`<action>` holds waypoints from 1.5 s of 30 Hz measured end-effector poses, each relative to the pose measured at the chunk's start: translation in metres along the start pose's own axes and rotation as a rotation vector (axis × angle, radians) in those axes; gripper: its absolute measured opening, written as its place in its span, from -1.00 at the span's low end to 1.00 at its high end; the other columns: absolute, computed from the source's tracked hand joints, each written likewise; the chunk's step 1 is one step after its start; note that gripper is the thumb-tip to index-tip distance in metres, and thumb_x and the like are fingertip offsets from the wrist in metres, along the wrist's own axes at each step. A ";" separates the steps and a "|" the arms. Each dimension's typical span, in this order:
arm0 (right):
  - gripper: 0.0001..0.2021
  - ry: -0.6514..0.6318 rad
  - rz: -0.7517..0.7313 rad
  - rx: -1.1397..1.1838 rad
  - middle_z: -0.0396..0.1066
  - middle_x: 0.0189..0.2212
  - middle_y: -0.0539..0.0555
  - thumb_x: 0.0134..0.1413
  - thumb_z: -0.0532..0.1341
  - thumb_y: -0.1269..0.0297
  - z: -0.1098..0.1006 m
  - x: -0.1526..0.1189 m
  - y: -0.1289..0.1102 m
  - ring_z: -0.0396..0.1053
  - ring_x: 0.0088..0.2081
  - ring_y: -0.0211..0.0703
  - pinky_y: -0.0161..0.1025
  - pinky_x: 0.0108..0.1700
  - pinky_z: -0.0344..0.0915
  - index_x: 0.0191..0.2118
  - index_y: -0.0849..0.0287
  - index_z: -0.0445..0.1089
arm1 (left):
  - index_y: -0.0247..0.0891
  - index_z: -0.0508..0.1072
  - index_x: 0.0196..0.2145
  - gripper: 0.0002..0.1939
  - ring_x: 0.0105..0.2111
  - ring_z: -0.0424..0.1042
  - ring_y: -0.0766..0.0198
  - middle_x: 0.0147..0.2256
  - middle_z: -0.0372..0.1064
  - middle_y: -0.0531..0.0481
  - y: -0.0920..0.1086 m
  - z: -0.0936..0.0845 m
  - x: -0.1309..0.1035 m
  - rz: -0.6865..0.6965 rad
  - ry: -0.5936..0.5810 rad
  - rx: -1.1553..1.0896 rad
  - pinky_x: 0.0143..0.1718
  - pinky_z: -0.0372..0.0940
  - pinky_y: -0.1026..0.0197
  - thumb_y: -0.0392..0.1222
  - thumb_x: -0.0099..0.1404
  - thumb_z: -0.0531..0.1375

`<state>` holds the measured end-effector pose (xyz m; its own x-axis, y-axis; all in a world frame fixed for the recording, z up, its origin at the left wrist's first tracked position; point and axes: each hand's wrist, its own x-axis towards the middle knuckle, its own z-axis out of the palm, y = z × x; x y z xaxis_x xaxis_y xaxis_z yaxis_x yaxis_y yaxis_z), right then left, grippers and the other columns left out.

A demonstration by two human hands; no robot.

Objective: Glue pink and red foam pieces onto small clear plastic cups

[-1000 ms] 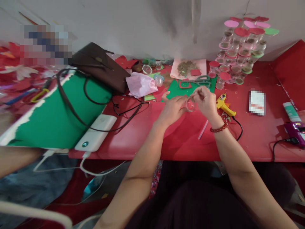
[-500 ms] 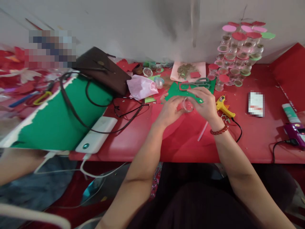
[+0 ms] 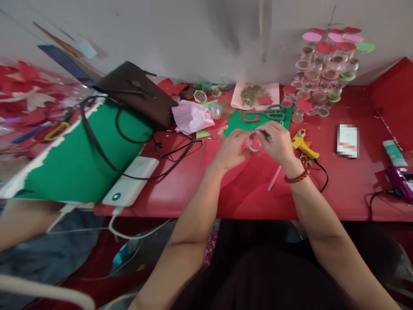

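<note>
A small clear plastic cup (image 3: 255, 146) is held above the red table, its round rim facing me. My left hand (image 3: 232, 148) wraps its fingers around the cup's left side. My right hand (image 3: 276, 141) is closed, with thumb and fingertips pinched at the cup's upper right edge; anything tiny between them is hidden. Beneath and behind the hands lie red paper (image 3: 258, 189) and a green sheet (image 3: 238, 122). On the green sheet rest grey-green scissors (image 3: 274, 113) and a red paper piece with a cut-out (image 3: 251, 116). A yellow glue gun (image 3: 303, 144) lies right of my right hand.
Stacked clear cups with coloured paper discs (image 3: 319, 73) stand at the back right. A phone (image 3: 347, 141) lies at right. Leftward are a brown bag (image 3: 138, 92), eyeglasses (image 3: 171, 148), a white power bank (image 3: 130, 183) and a pink pouch (image 3: 192, 117). A glue stick (image 3: 176, 301) is placed elsewhere.
My right hand's fingers have curled in from a spread reach over the cup to a pinch at its edge. My left hand stays around the cup.
</note>
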<state>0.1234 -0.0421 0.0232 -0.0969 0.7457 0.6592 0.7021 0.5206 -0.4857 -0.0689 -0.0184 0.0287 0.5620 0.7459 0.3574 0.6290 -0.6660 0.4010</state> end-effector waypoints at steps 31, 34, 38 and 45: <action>-0.84 0.007 -0.083 0.068 0.44 -0.27 0.05 0.41 0.15 0.38 -0.008 0.003 0.002 0.38 -0.17 -0.08 -0.11 -0.07 0.34 -0.27 0.05 0.36 | -0.09 0.54 0.13 -0.57 0.18 0.47 -0.06 0.13 0.57 -0.10 0.003 -0.006 -0.002 0.120 0.066 0.048 0.42 0.06 -0.34 -0.33 0.34 0.18; -0.83 -0.001 -0.113 0.049 0.43 -0.26 0.07 0.40 0.12 0.41 -0.008 0.003 0.003 0.37 -0.16 -0.07 -0.10 -0.06 0.32 -0.27 0.04 0.34 | -0.09 0.53 0.14 -0.55 0.21 0.46 -0.08 0.15 0.56 -0.11 0.003 -0.005 -0.001 0.130 0.061 0.051 0.40 0.10 -0.34 -0.34 0.33 0.18; -0.82 -0.007 -0.099 0.025 0.41 -0.28 0.07 0.34 0.09 0.46 -0.004 0.004 0.003 0.34 -0.18 -0.07 -0.09 -0.06 0.30 -0.28 0.04 0.31 | -0.15 0.51 0.14 -0.56 0.22 0.46 -0.10 0.15 0.56 -0.16 0.002 -0.002 -0.001 0.146 0.053 0.027 0.34 0.24 -0.27 -0.31 0.32 0.22; -0.79 0.116 -0.015 -0.003 0.34 -0.33 0.04 0.25 0.02 0.54 0.013 -0.002 -0.008 0.31 -0.29 -0.14 -0.18 -0.22 0.26 -0.29 0.03 0.19 | -0.13 0.51 0.08 -0.65 0.14 0.53 -0.10 0.06 0.60 -0.14 0.004 0.002 -0.004 0.083 0.089 0.026 0.38 0.11 -0.37 -0.22 0.33 0.29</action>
<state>0.1088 -0.0423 0.0183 -0.0250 0.6843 0.7287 0.7034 0.5300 -0.4736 -0.0677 -0.0236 0.0276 0.5638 0.6846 0.4621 0.5964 -0.7244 0.3457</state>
